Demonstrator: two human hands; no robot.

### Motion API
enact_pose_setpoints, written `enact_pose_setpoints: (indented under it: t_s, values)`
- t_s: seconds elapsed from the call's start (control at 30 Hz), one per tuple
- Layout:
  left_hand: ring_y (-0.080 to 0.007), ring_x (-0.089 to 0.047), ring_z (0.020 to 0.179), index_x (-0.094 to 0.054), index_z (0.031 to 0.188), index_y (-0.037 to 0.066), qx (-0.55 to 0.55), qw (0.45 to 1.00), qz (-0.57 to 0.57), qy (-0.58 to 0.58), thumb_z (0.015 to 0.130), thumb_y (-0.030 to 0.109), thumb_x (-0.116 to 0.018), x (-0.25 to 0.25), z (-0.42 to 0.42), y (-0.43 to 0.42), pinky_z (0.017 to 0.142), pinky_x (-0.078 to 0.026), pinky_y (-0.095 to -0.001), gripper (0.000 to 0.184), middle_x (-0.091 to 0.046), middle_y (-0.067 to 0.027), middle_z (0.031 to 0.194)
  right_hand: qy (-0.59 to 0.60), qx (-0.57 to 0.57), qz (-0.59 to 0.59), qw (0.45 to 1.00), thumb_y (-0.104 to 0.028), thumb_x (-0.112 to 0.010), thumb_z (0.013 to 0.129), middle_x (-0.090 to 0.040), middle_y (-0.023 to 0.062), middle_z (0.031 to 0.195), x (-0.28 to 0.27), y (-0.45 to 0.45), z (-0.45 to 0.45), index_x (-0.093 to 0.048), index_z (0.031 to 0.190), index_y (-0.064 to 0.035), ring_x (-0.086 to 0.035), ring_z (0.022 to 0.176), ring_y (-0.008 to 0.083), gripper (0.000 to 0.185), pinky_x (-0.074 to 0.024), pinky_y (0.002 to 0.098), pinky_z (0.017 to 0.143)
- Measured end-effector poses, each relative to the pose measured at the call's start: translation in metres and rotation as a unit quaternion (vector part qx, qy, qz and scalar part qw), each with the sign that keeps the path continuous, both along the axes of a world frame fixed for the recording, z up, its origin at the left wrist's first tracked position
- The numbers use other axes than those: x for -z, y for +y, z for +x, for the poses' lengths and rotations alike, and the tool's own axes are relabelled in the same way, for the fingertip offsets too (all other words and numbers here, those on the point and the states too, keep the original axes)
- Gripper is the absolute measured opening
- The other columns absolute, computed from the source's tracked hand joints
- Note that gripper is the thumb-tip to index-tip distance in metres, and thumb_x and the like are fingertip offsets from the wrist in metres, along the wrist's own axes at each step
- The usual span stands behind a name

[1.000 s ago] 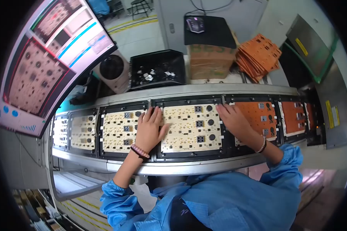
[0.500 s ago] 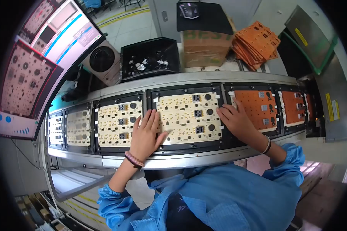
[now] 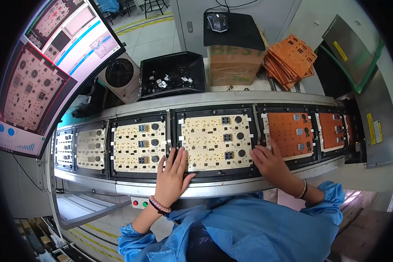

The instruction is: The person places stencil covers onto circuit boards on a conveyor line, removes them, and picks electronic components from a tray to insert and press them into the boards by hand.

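A cream circuit board [image 3: 207, 148] with dark digit displays and round black parts lies in a black frame on the conveyor in front of me. My left hand [image 3: 172, 177] rests flat, fingers stretched out, over the board's lower left corner and the frame bar beside it. At the lower right edge of the same board, my right hand [image 3: 273, 166] has its fingers bent but apart. Its fingertips touch or hover over the frame between this board and an orange-brown board [image 3: 288, 135]; contact is unclear. Neither hand holds anything.
Another cream board [image 3: 135, 142] sits in a frame to the left. Behind the conveyor rail stand a black bin [image 3: 172, 89] of small parts, a cardboard box [image 3: 231, 70] with a mouse [image 3: 217, 22] on top, and stacked orange panels [image 3: 290, 56]. A monitor [image 3: 43, 74] rises at left.
Both hands have slid toward the near edge of the cream board. The view has tilted a little, so the conveyor appears lower. The boards keep their places in their frames.
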State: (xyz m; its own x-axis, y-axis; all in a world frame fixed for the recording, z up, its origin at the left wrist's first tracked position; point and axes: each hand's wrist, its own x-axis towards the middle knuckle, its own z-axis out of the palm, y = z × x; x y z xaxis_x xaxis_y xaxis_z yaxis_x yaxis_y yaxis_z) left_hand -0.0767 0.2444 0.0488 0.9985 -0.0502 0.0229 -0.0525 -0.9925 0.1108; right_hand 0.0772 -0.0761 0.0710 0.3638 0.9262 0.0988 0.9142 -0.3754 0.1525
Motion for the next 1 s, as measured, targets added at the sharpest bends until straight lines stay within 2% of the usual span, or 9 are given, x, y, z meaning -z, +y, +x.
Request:
enact_pose_setpoints:
  t_s: [0.07,0.17,0.2,0.33,0.43,0.6,0.83,0.9,1.0]
  values:
    - [-0.033,-0.036,0.146,-0.035,0.155,0.002,0.0,1.0,-0.018,0.0,0.095,0.051,-0.059,0.0,-0.002,0.001,0.117,-0.028,-0.0508,0.08,-0.037,-0.013,0.16,-0.073,-0.022,-0.05,0.996,-0.011,-0.058,0.085,-0.062,0.0096,0.106,-0.003,0.006,-0.004,-0.068,0.114,0.0011,-0.058,0.111,0.0243,0.033,-0.0305,0.0573,0.117]
    - [-0.0366,-0.036,0.146,-0.037,0.153,0.0,-0.021,1.0,-0.004,-0.003,0.093,0.049,-0.063,-0.002,-0.001,-0.007,0.114,-0.032,-0.0504,0.082,-0.035,-0.0159,0.16,0.061,-0.053,-0.033,0.996,-0.009,-0.057,0.084,-0.062,0.0069,0.094,-0.013,0.008,0.024,-0.068,0.114,0.0012,-0.06,0.1,0.0237,0.033,-0.0377,0.0499,0.112]
    - [-0.0378,-0.037,0.144,-0.038,0.152,-0.001,-0.043,0.999,0.009,-0.007,0.092,0.048,-0.065,-0.003,0.002,-0.018,0.113,-0.033,-0.0501,0.082,-0.036,-0.0172,0.159,0.078,-0.06,-0.017,0.995,-0.009,-0.057,0.084,-0.061,0.004,0.089,-0.022,0.016,0.035,-0.067,0.118,0.0015,-0.06,0.092,0.021,0.037,-0.0444,0.0416,0.097]
    - [-0.0348,-0.044,0.138,-0.045,0.146,-0.001,-0.022,0.997,-0.062,-0.031,0.086,0.041,-0.073,-0.014,0.032,-0.075,0.109,-0.04,-0.0468,0.079,-0.046,-0.0166,0.15,0.057,-0.08,0.053,0.994,-0.01,-0.057,0.084,-0.062,0.0033,0.085,-0.016,0.063,0.049,-0.062,0.127,0.0016,-0.062,0.083,0.0177,0.045,-0.0425,0.0367,0.077]
    - [-0.0304,-0.047,0.137,-0.055,0.138,0.001,0.055,0.992,-0.055,-0.096,0.091,0.039,-0.068,-0.009,0.045,-0.101,0.108,-0.041,-0.0445,0.062,-0.054,-0.0129,0.144,0.014,-0.047,-0.054,0.997,-0.01,-0.059,0.083,-0.064,0.0021,0.08,0.002,0.078,0.039,-0.062,0.127,0.0014,-0.064,0.074,0.0208,0.046,-0.0438,0.0367,0.077]
    - [-0.0287,-0.053,0.132,-0.07,0.122,0.003,0.084,0.978,-0.077,-0.176,0.096,0.033,-0.063,0.011,0.063,-0.101,0.106,-0.042,-0.0428,0.041,-0.069,-0.0078,0.125,0.173,-0.081,-0.062,0.98,-0.007,-0.061,0.076,-0.07,0.0081,0.084,-0.015,0.086,0.089,-0.061,0.132,0.0043,-0.066,0.076,0.0237,0.056,-0.0427,0.0395,0.079]
    - [-0.0312,-0.054,0.131,-0.063,0.131,0.005,0.128,0.971,-0.169,-0.106,0.098,0.029,-0.059,-0.019,0.064,-0.077,0.103,-0.044,-0.041,0.04,-0.063,-0.01,0.135,0.098,0.005,-0.184,0.978,-0.013,-0.062,0.081,-0.073,0.0114,0.082,-0.023,0.124,0.11,-0.072,0.12,-0.0067,-0.069,0.076,0.0318,0.041,-0.051,0.0454,0.068]
    - [-0.0321,-0.058,0.12,-0.062,0.125,0.005,0.173,0.904,-0.376,-0.105,0.102,0.032,-0.053,-0.054,0.055,-0.065,0.096,-0.046,-0.0414,0.037,-0.063,-0.0131,0.128,0.16,-0.026,-0.153,0.975,-0.011,-0.058,0.083,-0.071,0.0142,0.081,-0.045,0.139,0.131,-0.078,0.104,-0.0138,-0.069,0.078,0.0371,0.029,-0.0537,0.0491,0.069]
    - [-0.0318,-0.062,0.094,-0.065,0.098,0.005,0.308,0.744,-0.577,-0.138,0.106,0.036,-0.046,-0.135,0.017,-0.035,0.08,-0.049,-0.0391,0.037,-0.065,-0.0122,0.099,0.122,-0.074,0.02,0.99,-0.007,-0.056,0.087,-0.07,0.0152,0.093,-0.038,0.184,0.163,-0.075,0.105,-0.0085,-0.067,0.089,0.0353,0.026,-0.0536,0.0471,0.078]
